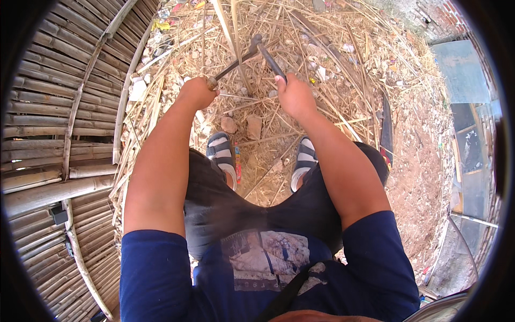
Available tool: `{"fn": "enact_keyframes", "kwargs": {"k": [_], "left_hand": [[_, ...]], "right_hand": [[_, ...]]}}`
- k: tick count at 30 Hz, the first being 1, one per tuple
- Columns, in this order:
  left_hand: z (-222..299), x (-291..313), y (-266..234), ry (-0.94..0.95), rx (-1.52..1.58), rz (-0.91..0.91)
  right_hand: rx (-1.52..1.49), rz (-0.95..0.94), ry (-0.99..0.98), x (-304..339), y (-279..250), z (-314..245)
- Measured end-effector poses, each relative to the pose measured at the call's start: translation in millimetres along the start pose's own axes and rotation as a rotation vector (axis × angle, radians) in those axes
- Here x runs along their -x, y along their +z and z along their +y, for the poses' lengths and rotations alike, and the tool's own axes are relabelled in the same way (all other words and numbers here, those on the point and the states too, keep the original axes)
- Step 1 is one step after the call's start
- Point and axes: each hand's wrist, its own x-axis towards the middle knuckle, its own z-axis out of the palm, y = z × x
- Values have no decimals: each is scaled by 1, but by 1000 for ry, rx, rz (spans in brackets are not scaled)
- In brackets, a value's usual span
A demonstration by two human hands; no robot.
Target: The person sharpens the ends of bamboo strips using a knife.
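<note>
My left hand, out ahead of my left foot, is closed around the wooden handle of a long dark blade that slants up and to the right. My right hand is wrapped round the near end of a dark rod slanting up and to the left. The far ends of both tools come together at a dark knob-like lump; which tool it belongs to I cannot tell. Pale split sticks stand and lean just beyond and beside the blade.
Dry straw and splinters litter the ground. Two stones lie before my sandalled feet. Beside my right knee is a long dark blade-like tool with red at its near end. A bamboo slat wall rises at left; bluish panels stand at right.
</note>
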Motion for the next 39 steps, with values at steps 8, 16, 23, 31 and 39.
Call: {"fn": "enact_keyframes", "kwargs": {"k": [8,16,23,31,39], "left_hand": [[-2,-13,-5,6,-19,-42],[-10,-17,18,-40,56,-36],[-1,-24,30,-21,85,-12],[-10,-26,31,-42,82,-25],[-7,-30,42,-37,110,-10]], "right_hand": [[-284,395,-144,-14,-26,-19],[22,-11,21,-1,10,-9],[-272,297,-49,-16,-15,-28],[69,-175,66,-8,28,13],[-3,-103,164,-32,8,4]]}}
